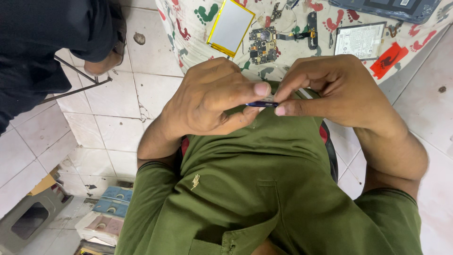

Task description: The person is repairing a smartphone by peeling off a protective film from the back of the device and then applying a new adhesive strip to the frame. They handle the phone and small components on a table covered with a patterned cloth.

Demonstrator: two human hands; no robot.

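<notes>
Both my hands meet in front of my green shirt, pinching one small thin dark-blue part (262,104) with a pale end. My left hand (210,99) grips it between thumb and forefinger from the left. My right hand (330,89) pinches its right end with thumb and fingertips. Beyond the hands, on a cloth (193,33) printed with footprints, lie a yellow-edged flat battery (231,26), a small dark circuit board (263,45) with a flex cable, and a white-labelled battery (361,40).
A dark phone shell (401,8) lies at the cloth's far right, a red sticker (389,60) near it. White floor tiles surround the cloth. Another person in dark clothes (42,42) sits at upper left. Small boxes (111,215) lie at lower left.
</notes>
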